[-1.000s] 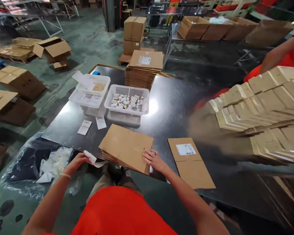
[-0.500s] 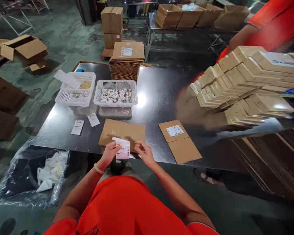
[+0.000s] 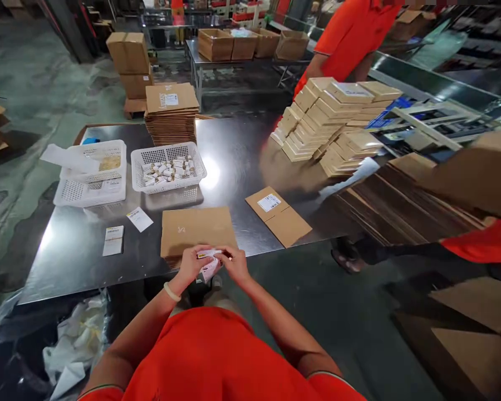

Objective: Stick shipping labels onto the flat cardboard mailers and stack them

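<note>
While the left hand (image 3: pixel 190 266) keeps gripping the printed label sheet (image 3: pixel 209 269) by the near edge of the cardboard stack (image 3: pixel 197 225), the right hand (image 3: pixel 235 266), earlier apart from it, now pinches it too. Both forearms angle inward, fingertips close together, perhaps touching behind the paper. Rightward, bench (image 3: pixel 250 236) surface separates the stack from a labelled flat carton (image 3: pixel 290 224), its near corner around the bench's edge.

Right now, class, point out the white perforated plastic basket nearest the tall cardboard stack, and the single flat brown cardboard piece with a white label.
White perforated plastic basket (image 3: pixel 172 185), head view: front rim.
Single flat brown cardboard piece (image 3: pixel 289 225), head view: its unlabelled half.
</note>
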Motion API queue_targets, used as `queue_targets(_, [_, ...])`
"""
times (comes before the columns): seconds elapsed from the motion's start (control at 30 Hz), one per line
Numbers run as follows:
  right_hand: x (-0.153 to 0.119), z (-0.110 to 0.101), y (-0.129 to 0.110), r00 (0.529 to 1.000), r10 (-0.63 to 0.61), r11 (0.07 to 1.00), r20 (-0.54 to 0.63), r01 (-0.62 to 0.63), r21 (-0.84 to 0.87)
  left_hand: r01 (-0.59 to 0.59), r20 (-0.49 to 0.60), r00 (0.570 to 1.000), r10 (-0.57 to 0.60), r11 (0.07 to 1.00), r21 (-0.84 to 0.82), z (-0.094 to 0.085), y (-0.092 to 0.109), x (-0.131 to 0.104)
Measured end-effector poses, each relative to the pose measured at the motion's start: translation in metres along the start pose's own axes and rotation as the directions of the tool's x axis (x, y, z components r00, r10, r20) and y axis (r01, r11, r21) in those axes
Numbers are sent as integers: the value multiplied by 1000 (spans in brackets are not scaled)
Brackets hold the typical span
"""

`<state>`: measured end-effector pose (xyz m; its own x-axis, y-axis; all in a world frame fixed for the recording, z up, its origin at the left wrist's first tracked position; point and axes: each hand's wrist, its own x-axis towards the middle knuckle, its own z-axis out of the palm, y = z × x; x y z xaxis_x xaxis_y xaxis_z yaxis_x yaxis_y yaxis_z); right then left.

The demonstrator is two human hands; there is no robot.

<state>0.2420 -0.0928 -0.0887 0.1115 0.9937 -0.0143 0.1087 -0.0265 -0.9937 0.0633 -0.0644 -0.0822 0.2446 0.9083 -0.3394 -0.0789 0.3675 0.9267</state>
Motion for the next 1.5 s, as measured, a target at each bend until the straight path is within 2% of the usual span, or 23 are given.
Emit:
queue_targets(0.17, [-24,-1,16,959,-273,950,-74,257,-176,72,-18,997,-72,997,-10,2,-10,8])
queue_targets(0.27, [-13,-10,23,939,-319,932,-127,286,-224,147,2,989,-147,989,-25,1,-20,12])
queue_targets(0.33, [17,-21,26,948,-272,943,-167,228,-241,249,59,967,-247,968,-36,0,-31,11])
queue_targets(0.4, [61,-31,29,964,-185,959,-190,135,-251,336,97,939,-330,940,-59,4,-45,7])
queue_targets(0.5, [129,-40,39,984,-71,963,-163,25,-267,380,46,925,-378,912,-157,19,-68,-1])
queue_targets(0.57, [162,-39,48,993,-29,952,-110,-6,-305,370,-18,923,-384,900,-232,32,-80,-2])
queue_targets(0.67, [186,-33,64,999,0,920,-34,-13,-392,363,-71,913,-402,880,-307,51,-95,3])
queue_targets(0.8, [191,-29,80,997,52,830,54,-13,-557,391,-137,881,-453,860,-328,61,-112,11])
queue_targets(0.87, [191,-30,83,995,76,759,61,-18,-651,390,-158,881,-445,874,-290,57,-122,8])
queue_targets(0.93, [190,-32,82,998,58,683,10,-33,-730,400,-136,896,-423,901,-168,45,-134,-2])
queue_targets(1.0, [183,-29,79,999,-21,614,-41,-19,-789,400,-114,910,-399,916,-9,27,-145,-19])
queue_targets(1.07, [169,-18,78,992,-124,558,23,89,-825,377,-111,923,-368,922,83,6,-152,-35])
queue_targets(1.13, [151,-1,81,962,-165,511,219,273,-815,311,-92,949,-300,939,146,-11,-151,-47])
queue_targets(1.2, [140,14,86,905,-105,485,411,408,-774,215,-37,976,-213,944,250,-20,-142,-47])
queue_targets(1.23, [139,17,87,886,-59,481,460,429,-764,168,-3,984,-176,937,308,-22,-134,-43])
queue_targets(1.27, [142,16,89,888,-17,484,459,409,-773,127,28,989,-146,925,358,-21,-124,-37])
queue_targets(1.3, [146,11,89,917,13,491,399,342,-801,95,37,992,-119,914,394,-19,-113,-29])
queue_targets(1.37, [156,-10,88,989,35,511,141,104,-853,63,-12,998,-65,884,463,-13,-89,-10])
queue_targets(1.43, [157,-36,87,993,73,544,-92,-117,-831,117,-127,991,-51,801,588,-4,-67,7])
queue_targets(1.47, [153,-45,86,985,112,562,-134,-174,-809,176,-180,981,-72,721,670,1,-57,13])
queue_targets(1.5, [145,-51,86,979,156,578,-127,-195,-792,238,-219,970,-108,616,751,5,-48,18])
